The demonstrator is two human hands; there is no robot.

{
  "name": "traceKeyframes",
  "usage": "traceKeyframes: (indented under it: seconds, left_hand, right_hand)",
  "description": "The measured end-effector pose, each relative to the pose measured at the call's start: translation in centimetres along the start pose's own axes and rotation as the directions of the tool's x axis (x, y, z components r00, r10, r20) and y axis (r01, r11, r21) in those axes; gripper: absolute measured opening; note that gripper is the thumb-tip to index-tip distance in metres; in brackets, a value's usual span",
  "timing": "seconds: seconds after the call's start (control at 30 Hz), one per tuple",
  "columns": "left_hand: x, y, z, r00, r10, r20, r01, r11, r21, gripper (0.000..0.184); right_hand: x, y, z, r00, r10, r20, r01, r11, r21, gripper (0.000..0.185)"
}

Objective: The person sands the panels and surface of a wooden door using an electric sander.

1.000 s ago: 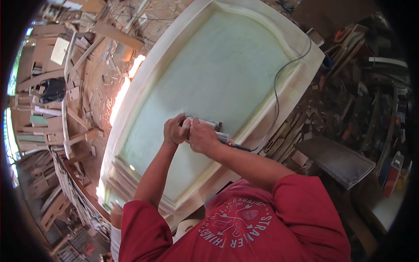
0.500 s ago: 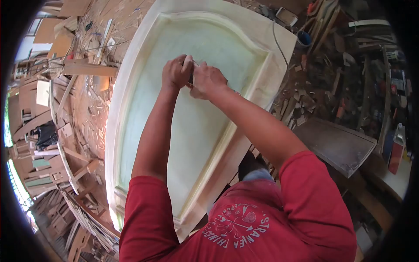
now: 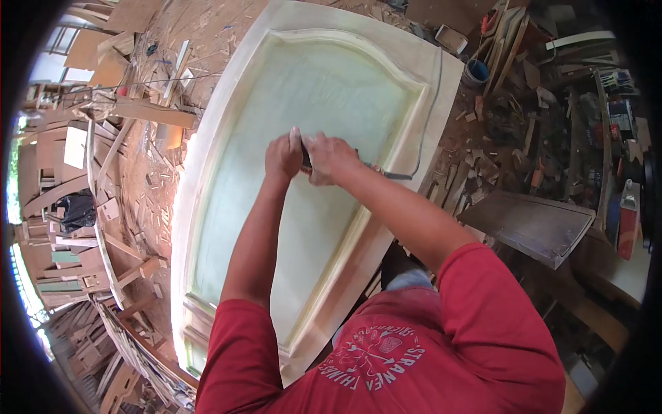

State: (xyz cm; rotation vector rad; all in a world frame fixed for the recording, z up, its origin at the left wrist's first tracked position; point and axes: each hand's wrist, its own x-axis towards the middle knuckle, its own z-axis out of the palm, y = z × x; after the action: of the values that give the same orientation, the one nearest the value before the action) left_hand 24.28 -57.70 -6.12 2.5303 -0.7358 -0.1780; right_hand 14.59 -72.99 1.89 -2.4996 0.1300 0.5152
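Observation:
A large pale panel with a raised moulded frame [image 3: 234, 90] and a greenish recessed centre [image 3: 324, 76] lies under both arms. Over its upper middle, my left hand [image 3: 284, 156] is closed around the left end of a corded power tool. My right hand [image 3: 329, 159] wraps the same tool just beside it, the two hands nearly touching. Most of the tool [image 3: 305, 160] is hidden by the fingers; a dark part shows between the hands. Its grey cord [image 3: 419, 148] leaves past the right wrist and runs up along the panel's right side.
Wood offcuts [image 3: 131, 241] and a long curved strip lie at the left. A wooden beam [image 3: 155, 112] is at the upper left. On the right are a dark flat board [image 3: 527, 224], a blue bucket [image 3: 476, 72], scrap wood and a red and white container [image 3: 628, 219].
Both hands with the tool moved up the panel from its middle, then slightly back down in the last half second. The view shifted, and the cord changed its curve.

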Motion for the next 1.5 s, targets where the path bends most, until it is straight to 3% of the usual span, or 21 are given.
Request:
traceKeyframes:
  seconds: [0.03, 0.23, 0.43, 0.57, 0.67, 0.8, 0.9, 1.1, 1.37, 1.5]
  left_hand:
    - [-2.0, 0.1, -1.2, 0.993, -0.101, 0.058, 0.104, 0.993, -0.057, 0.062]
    - [-16.0, -3.3, -4.3, 0.983, -0.175, 0.048, 0.18, 0.973, -0.146, 0.058]
    - [-28.7, -5.8, -6.6, 0.963, -0.268, 0.022, 0.266, 0.942, -0.206, 0.055]
    - [-33.6, -6.3, -7.3, 0.96, -0.279, 0.032, 0.28, 0.939, -0.201, 0.05]
    - [-33.4, -4.1, -7.2, 0.906, -0.422, 0.03, 0.422, 0.898, -0.127, 0.049]
    - [-28.8, -0.8, -5.0, 0.9, -0.427, -0.084, 0.406, 0.894, -0.188, 0.043]
    - [-23.1, 1.3, -3.5, 0.927, -0.366, -0.085, 0.348, 0.921, -0.175, 0.039]
    - [-8.4, 6.4, -0.7, 0.965, -0.239, -0.105, 0.209, 0.948, -0.242, 0.039]
    - [10.2, 13.4, 3.7, 0.993, -0.117, 0.003, 0.116, 0.978, -0.175, 0.038]
    - [16.5, 16.4, 6.3, 1.0, -0.005, -0.005, 0.004, 0.984, -0.177, 0.041]
  right_hand:
    - [-0.9, -1.1, 1.3, 1.0, -0.01, 0.009, 0.01, 1.0, 0.007, 0.066]
    - [-7.1, -7.5, 11.0, 0.992, -0.127, 0.012, 0.127, 0.991, -0.028, 0.065]
    - [-14.1, -13.1, 20.6, 0.98, -0.197, -0.025, 0.198, 0.979, 0.054, 0.069]
    - [-17.4, -15.1, 23.7, 0.98, -0.199, -0.003, 0.199, 0.979, 0.05, 0.072]
    - [-18.0, -14.8, 23.3, 0.979, -0.204, -0.02, 0.205, 0.977, 0.063, 0.059]
    - [-16.3, -11.8, 20.8, 0.993, -0.107, -0.04, 0.109, 0.993, 0.042, 0.059]
    - [-13.6, -8.1, 18.4, 0.998, -0.008, -0.065, 0.009, 1.0, 0.018, 0.062]
    - [-7.1, -1.9, 7.1, 0.982, 0.167, -0.088, -0.166, 0.986, 0.019, 0.072]
    - [0.9, 7.5, -5.3, 0.914, 0.383, -0.137, -0.366, 0.921, 0.131, 0.074]
    - [3.2, 11.7, -9.4, 0.883, 0.413, -0.221, -0.388, 0.91, 0.149, 0.071]
